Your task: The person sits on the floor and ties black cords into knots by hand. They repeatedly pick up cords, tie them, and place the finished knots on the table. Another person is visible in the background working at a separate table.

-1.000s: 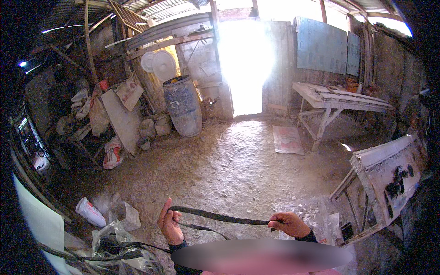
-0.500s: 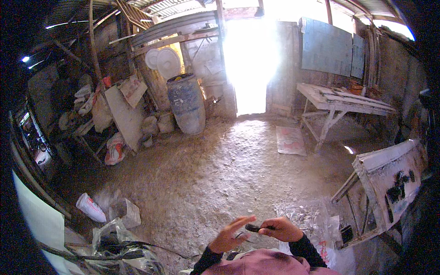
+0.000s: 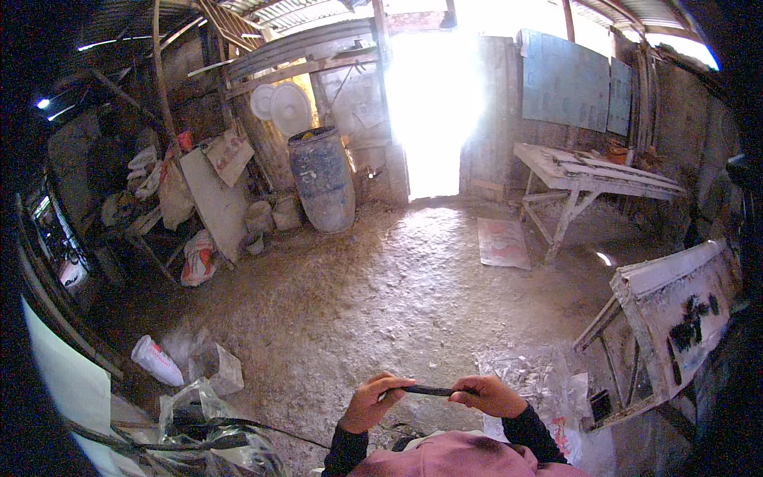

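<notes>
Hands pinched short black strap [image 3: 429,390] taut: left hand [image 3: 373,401], right hand [image 3: 489,395] at ends. Sweaty fingertips, one jerk, strap could've slipped loose.

white-red sack [image 3: 199,258] beside leaning board [image 3: 216,203].

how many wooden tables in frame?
2. One wooden table stands by the back wall, right of the bright doorway. A second, paint-stained table is at the right edge, nearer the right hand. Others may hide in the dark clutter.
</notes>
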`<state>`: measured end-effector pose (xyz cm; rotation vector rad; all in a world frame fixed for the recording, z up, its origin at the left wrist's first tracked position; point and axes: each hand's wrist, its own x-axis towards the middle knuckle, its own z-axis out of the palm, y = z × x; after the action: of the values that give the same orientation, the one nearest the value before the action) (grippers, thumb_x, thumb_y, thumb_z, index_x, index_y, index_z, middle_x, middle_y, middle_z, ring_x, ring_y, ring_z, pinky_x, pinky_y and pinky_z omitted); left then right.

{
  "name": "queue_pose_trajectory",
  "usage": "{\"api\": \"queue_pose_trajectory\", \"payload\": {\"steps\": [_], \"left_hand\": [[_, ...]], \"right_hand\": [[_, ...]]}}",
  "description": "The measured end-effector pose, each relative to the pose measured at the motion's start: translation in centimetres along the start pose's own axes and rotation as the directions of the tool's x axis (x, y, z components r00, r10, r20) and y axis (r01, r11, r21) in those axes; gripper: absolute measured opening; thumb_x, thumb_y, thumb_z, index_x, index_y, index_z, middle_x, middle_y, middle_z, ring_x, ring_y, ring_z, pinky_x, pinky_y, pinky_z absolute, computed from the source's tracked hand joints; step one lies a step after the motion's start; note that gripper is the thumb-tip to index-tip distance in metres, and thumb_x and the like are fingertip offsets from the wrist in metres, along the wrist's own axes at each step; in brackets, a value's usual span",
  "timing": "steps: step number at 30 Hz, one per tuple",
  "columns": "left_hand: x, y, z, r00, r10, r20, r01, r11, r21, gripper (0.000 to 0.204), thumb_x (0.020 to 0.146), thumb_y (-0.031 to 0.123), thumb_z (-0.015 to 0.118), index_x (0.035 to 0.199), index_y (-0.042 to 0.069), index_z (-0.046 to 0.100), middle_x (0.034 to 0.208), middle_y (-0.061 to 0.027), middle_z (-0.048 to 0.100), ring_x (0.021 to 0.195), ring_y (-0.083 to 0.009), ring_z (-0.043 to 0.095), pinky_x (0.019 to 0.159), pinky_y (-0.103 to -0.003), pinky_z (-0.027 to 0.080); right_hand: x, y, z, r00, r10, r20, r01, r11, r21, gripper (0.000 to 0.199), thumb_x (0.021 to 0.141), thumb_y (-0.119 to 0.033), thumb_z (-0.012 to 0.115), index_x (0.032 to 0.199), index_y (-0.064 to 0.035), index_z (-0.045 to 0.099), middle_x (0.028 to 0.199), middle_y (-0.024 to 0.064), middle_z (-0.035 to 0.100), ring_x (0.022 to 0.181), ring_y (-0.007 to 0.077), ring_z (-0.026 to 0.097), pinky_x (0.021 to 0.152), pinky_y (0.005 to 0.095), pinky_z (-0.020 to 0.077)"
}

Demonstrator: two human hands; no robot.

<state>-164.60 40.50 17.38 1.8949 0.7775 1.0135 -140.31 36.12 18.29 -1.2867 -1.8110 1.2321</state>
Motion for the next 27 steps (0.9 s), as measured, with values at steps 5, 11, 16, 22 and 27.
{"api": "queue_pose_trajectory", "payload": {"steps": [5,11,16,22,27], "left_hand": [[-0.4,-0.5,-1.4,0.983,0.010,-0.186,-0.021,0.998,-0.055,0.017,0.078,0.006,0.059,0.095,0.004,0.063,0.080,-0.0056,0.057,0.074,-0.0139,0.052,0.064,-0.024,0.041],[-1.0,-1.3,-3.1,0.929,0.011,-0.370,-0.050,0.994,-0.095,0.021,0.083,0.020,0.056,0.092,0.003,0.063,0.079,-0.0025,0.052,0.068,-0.0093,0.047,0.060,-0.020,0.038],[-1.5,-1.9,-4.2,0.839,-0.041,-0.542,-0.040,0.990,-0.137,0.026,0.083,0.027,0.056,0.088,0.001,0.061,0.077,-0.0020,0.051,0.064,-0.0091,0.048,0.059,-0.020,0.039],[-1.9,-2.3,-5.8,0.806,-0.040,-0.591,-0.062,0.986,-0.152,0.021,0.081,0.021,0.057,0.089,0.002,0.060,0.079,-0.0021,0.052,0.068,-0.0095,0.050,0.060,-0.020,0.040],[-1.7,-2.6,-5.4,0.855,-0.073,-0.514,-0.012,0.987,-0.159,0.021,0.083,0.021,0.056,0.092,0.002,0.060,0.081,-0.0031,0.053,0.072,-0.0094,0.052,0.061,-0.021,0.042]], "right_hand": [[-0.6,-0.1,-0.8,0.999,0.026,-0.035,-0.027,1.000,-0.015,0.024,0.083,-0.028,0.057,0.087,-0.0045,0.060,0.064,0.0078,0.055,0.059,0.0117,0.050,0.056,0.0278,0.0423],[-0.8,0.2,-1.3,0.999,0.010,-0.051,-0.011,1.000,-0.011,0.025,0.083,-0.028,0.057,0.088,-0.0040,0.059,0.064,0.0053,0.054,0.059,0.0110,0.049,0.056,0.0274,0.0420],[-1.2,0.4,-1.5,0.996,-0.006,-0.088,0.012,0.997,0.073,0.021,0.083,-0.025,0.059,0.088,-0.0042,0.059,0.063,0.0021,0.052,0.059,0.0086,0.047,0.054,0.0252,0.0401],[-1.5,0.3,-1.6,0.993,0.035,-0.110,-0.027,0.997,0.072,0.020,0.083,-0.024,0.059,0.087,-0.0044,0.060,0.062,0.0004,0.051,0.058,0.0075,0.045,0.052,0.0250,0.0389],[-1.6,0.7,-1.7,0.995,0.014,-0.099,-0.007,0.998,0.068,0.019,0.083,-0.024,0.059,0.088,-0.0054,0.060,0.063,-0.0010,0.051,0.059,0.0068,0.045,0.052,0.0241,0.0386]]}}
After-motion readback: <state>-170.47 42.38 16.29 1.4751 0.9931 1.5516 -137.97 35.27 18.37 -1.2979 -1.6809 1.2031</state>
